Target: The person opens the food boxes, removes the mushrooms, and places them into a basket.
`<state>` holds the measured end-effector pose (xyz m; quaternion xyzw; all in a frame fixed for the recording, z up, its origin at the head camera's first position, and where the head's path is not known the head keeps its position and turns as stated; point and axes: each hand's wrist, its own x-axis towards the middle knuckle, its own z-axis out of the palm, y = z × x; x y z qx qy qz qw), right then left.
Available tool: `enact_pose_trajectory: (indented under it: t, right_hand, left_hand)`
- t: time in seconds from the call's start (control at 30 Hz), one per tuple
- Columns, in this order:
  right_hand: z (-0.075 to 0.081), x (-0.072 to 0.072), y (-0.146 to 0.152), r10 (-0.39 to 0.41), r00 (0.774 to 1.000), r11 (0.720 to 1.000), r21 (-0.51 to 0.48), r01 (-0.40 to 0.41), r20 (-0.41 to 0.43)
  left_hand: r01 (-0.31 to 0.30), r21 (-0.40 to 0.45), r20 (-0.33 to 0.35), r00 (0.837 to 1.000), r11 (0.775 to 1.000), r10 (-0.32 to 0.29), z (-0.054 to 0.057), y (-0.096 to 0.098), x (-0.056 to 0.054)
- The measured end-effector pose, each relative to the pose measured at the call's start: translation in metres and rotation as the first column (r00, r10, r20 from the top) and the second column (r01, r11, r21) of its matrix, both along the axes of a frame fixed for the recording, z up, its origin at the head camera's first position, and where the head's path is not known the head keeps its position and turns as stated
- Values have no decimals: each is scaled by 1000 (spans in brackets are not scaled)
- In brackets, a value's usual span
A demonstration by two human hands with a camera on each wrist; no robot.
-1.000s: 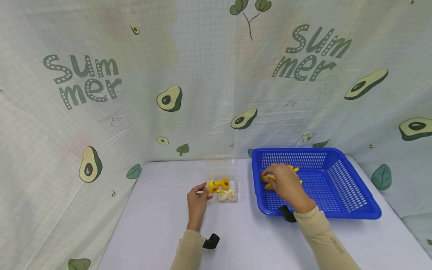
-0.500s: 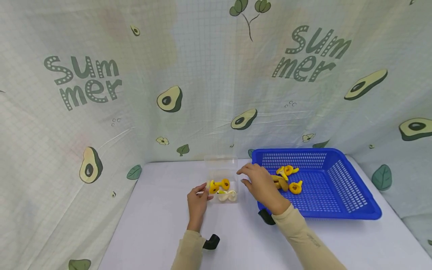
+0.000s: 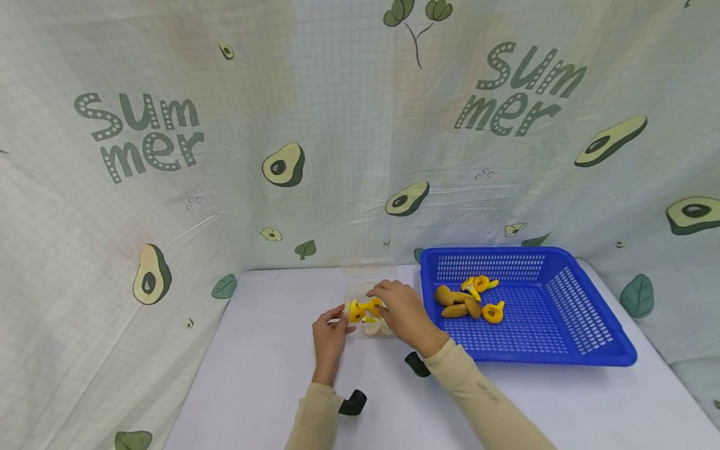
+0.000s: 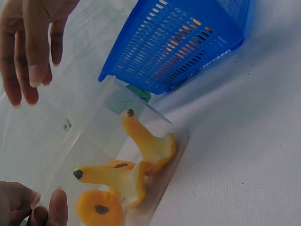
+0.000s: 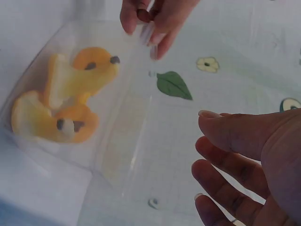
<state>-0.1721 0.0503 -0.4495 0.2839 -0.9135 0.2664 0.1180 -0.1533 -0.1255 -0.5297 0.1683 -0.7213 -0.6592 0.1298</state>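
My left hand (image 3: 329, 340) pinches the clear box (image 3: 358, 291) — yellow, dark-tipped mushrooms (image 4: 151, 142) inside — my right hand (image 3: 405, 316) loose near it.

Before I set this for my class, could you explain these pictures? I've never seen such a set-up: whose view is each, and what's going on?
There is no machine here: a person works with two bare hands. The wide view comes from a camera worn on the head; the close views come from cameras on the left and right wrists. On the white tabletop stand a blue plastic basket, holding yellow chanterelle-like mushrooms and brown mushrooms, and a clear plastic box containing more yellow mushrooms and white mushrooms. The left hand pinches the box's edge. The right hand is close to the box, fingers parted, holding nothing.
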Motion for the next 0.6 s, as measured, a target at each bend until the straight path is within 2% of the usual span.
enact_pose_trajectory:
  t: [0.37, 0.6]
  right_hand:
    - [-20, -6, -25, 41, 995, 999, 9, -42, 89]
    - [-32, -12, -32, 50, 996, 998, 41, -53, 73]
  left_hand:
    - [6, 15, -8, 1000, 1000, -6, 2, 0, 1]
    - [4, -6, -9, 1000, 1000, -4, 1, -1, 1]
